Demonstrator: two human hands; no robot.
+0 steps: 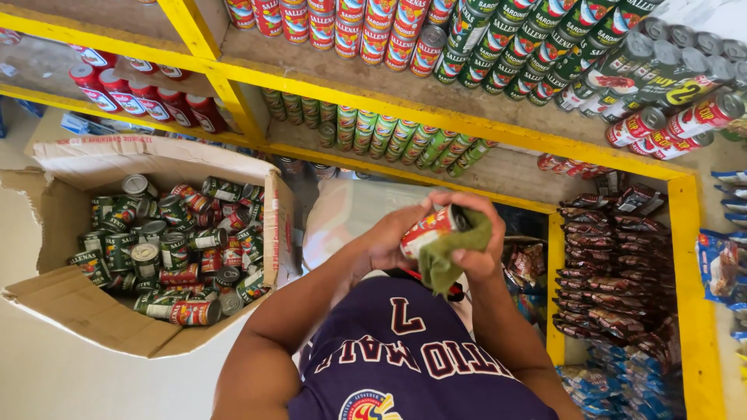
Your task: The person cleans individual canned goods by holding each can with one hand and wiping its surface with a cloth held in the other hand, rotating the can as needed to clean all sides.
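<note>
A yellow-framed shelf unit [436, 117] fills the upper and right part of the view, its boards lined with rows of red-labelled and green-labelled cans, and its lower right bay stacked with dark foil packets [615, 264]. At the left, on the floor [47, 381] in front of the shelves, an open cardboard box [85, 311] holds a loose heap of cans [175, 249], green and red, lying at all angles. Just right of the box's right edge, in front of the lower shelf board, the left hand [387, 237] is wrapped around a red-and-white can [429, 229], held tilted. The right hand [475, 247] is closed on an olive-green cloth [450, 257] pressed against the can's end, the cloth hanging down below the fingers.
</note>
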